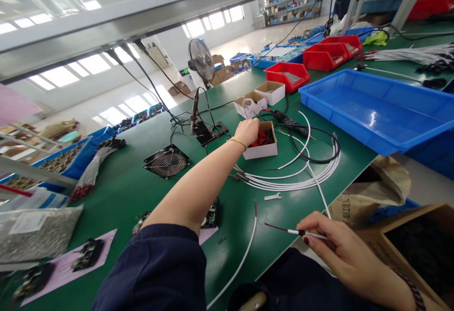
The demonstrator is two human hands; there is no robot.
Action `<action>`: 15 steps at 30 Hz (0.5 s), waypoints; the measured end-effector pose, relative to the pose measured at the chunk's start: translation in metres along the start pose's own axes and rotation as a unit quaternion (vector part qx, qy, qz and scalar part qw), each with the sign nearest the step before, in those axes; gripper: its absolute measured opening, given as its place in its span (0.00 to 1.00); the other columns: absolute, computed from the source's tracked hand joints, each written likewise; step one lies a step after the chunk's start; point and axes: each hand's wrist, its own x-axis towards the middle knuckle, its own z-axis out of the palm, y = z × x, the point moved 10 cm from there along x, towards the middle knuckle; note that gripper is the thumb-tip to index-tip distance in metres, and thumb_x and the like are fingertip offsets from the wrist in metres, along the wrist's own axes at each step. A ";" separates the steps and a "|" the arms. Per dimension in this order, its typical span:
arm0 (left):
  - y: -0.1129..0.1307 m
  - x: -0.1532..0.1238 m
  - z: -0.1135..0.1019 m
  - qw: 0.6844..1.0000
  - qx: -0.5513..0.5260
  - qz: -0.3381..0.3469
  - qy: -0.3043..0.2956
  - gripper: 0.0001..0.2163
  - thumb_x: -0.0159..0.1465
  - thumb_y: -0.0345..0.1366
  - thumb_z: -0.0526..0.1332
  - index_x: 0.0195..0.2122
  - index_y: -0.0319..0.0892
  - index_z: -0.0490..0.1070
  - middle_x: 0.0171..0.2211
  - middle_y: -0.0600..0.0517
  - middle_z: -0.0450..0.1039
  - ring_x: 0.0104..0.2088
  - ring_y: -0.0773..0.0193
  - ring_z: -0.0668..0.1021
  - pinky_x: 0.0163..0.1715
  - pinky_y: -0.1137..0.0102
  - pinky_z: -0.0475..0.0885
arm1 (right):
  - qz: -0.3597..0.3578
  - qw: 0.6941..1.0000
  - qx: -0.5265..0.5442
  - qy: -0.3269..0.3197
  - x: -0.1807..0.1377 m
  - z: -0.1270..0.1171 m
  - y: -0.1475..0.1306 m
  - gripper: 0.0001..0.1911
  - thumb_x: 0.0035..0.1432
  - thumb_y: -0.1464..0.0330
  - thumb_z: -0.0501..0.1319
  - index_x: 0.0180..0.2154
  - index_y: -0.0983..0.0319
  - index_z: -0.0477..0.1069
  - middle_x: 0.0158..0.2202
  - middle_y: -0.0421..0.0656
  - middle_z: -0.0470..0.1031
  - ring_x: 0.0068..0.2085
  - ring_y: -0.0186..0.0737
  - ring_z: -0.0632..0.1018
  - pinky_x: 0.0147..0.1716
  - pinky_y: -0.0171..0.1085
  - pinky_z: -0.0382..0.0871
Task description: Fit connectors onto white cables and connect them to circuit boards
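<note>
Snags look the likeliest trouble. The right hand (340, 249), near the worktop's front edge, has its grip pinched shut on a thin white cable (293, 231) just behind its bared red and black ends. The cable's tail seems to run away from that grip into a loose coil (283, 178) of like cables, so a pull could drag the coil or tangle it with the black lead (319, 157) lying across it.

The left hand (248, 131) is stretched far forward, fingers curled down into a small box (262, 151) of red and black parts; whether that grip holds anything cannot be told. The box is open and looks light, so a nudge from the wrist could tip it and scatter the parts. Beyond and left of that grip a soldering iron (195, 107) stands in its holder, near enough that a careless reach might brush it; whether it is hot cannot be seen. A small spanner (273, 196) and a second cable (244, 249) lie between the two grips.

The worktop (127, 192) is a green mat, crowded. A fan grille (166, 162) lies left of the left forearm, and boards (88, 252) and a bag (35, 230) of small metal parts lie farther left. A blue tray (376, 107) sits right of the left grip, with red bins (280, 81) beyond it. An open carton (400, 221) sits just right of the right grip, off the edge. The room is a bright workshop with long benches, shelving and a desk fan (200, 59).
</note>
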 end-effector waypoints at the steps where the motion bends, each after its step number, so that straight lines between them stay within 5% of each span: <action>1: 0.001 -0.003 -0.005 1.000 -0.008 0.004 0.007 0.12 0.72 0.38 0.63 0.52 0.37 0.73 0.50 0.45 0.76 0.52 0.53 0.78 0.56 0.52 0.74 | -0.009 1.000 -0.003 0.004 0.000 -0.001 -0.003 0.11 0.75 0.63 0.53 0.48 0.58 0.72 0.37 0.42 0.78 0.36 0.38 0.80 0.33 0.33 0.72; 7: 0.014 -0.060 -0.048 0.995 -0.072 0.052 0.055 0.07 0.71 0.30 0.59 0.43 0.40 0.78 0.45 0.46 0.79 0.47 0.55 0.79 0.51 0.62 0.73 | -0.062 0.996 -0.027 0.056 -0.004 -0.012 -0.019 0.09 0.73 0.67 0.55 0.52 0.54 0.71 0.40 0.39 0.80 0.37 0.34 0.82 0.33 0.28 0.75; 11: 0.019 -0.152 -0.079 0.985 -0.121 0.077 0.091 0.08 0.71 0.28 0.58 0.43 0.42 0.78 0.44 0.49 0.78 0.46 0.58 0.78 0.50 0.64 0.72 | -0.108 0.988 -0.046 0.100 -0.008 -0.020 -0.032 0.09 0.71 0.67 0.59 0.50 0.52 0.74 0.42 0.37 0.83 0.39 0.34 0.85 0.36 0.25 0.78; 15: 0.019 -0.258 -0.094 0.948 -0.278 0.074 0.136 0.05 0.70 0.27 0.61 0.42 0.42 0.74 0.40 0.50 0.78 0.42 0.59 0.78 0.47 0.65 0.71 | -0.094 0.990 -0.042 0.099 -0.016 -0.018 -0.022 0.10 0.71 0.59 0.60 0.45 0.54 0.78 0.36 0.38 0.83 0.34 0.35 0.85 0.31 0.24 0.78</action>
